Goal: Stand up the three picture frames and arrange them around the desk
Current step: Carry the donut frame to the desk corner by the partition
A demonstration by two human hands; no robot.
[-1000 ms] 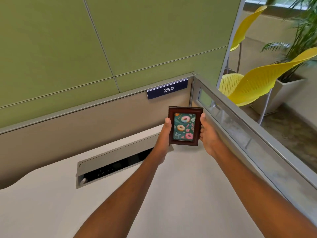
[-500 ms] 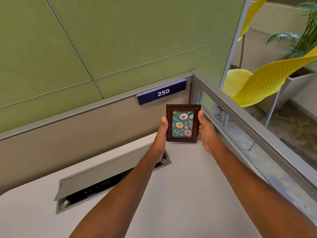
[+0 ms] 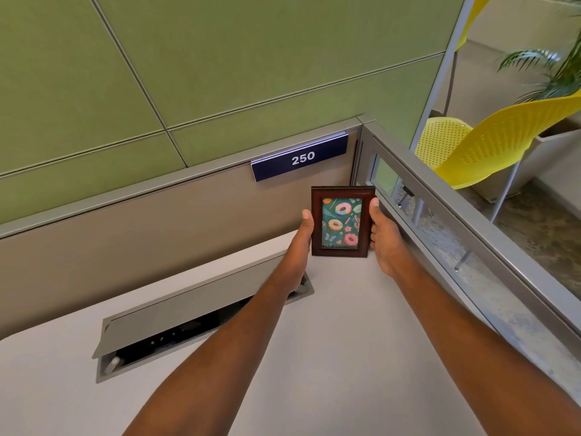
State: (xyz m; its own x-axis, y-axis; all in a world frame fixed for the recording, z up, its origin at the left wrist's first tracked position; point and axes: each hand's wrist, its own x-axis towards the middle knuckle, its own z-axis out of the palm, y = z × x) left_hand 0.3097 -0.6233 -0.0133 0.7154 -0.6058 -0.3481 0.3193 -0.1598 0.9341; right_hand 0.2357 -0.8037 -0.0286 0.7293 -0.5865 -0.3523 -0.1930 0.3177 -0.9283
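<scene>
A small dark-brown picture frame with a doughnut print on teal stands upright in the far right corner of the white desk. Its bottom edge looks to be at the desk surface. My left hand grips the frame's left side, thumb on the front edge. My right hand grips its right side the same way. Both sets of fingers are hidden behind the frame. No other picture frames are in view.
A grey partition with a blue "250" sign runs behind the desk, and a glass-and-metal side panel bounds it on the right. An open cable tray sits under my left forearm. Yellow chairs and a potted plant stand beyond the panel.
The frame and both hands have moved farther back and lower, into the desk's far right corner. The grip on it is the same.
</scene>
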